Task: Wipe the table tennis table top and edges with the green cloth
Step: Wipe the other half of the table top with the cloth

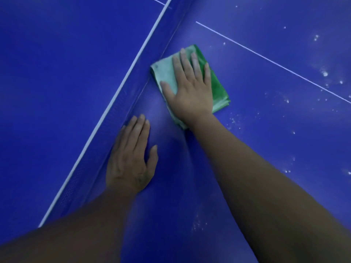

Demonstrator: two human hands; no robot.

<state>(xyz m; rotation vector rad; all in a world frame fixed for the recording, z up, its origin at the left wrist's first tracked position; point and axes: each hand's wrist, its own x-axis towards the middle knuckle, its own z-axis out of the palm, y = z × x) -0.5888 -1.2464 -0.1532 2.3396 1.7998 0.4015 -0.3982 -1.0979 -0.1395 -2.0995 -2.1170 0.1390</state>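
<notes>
Right hand (190, 88) flat on green cloth (218, 86) — left hand (131, 158) on table (266, 111).

obstacle: net (121, 103) stood left of green cloth (216, 86) | left hand (131, 158) lay beside net | free: table top (266, 120) lay open rightward

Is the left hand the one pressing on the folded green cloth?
No, the right hand lies flat on the folded green cloth, while the left hand rests bare on the blue table top.
</notes>
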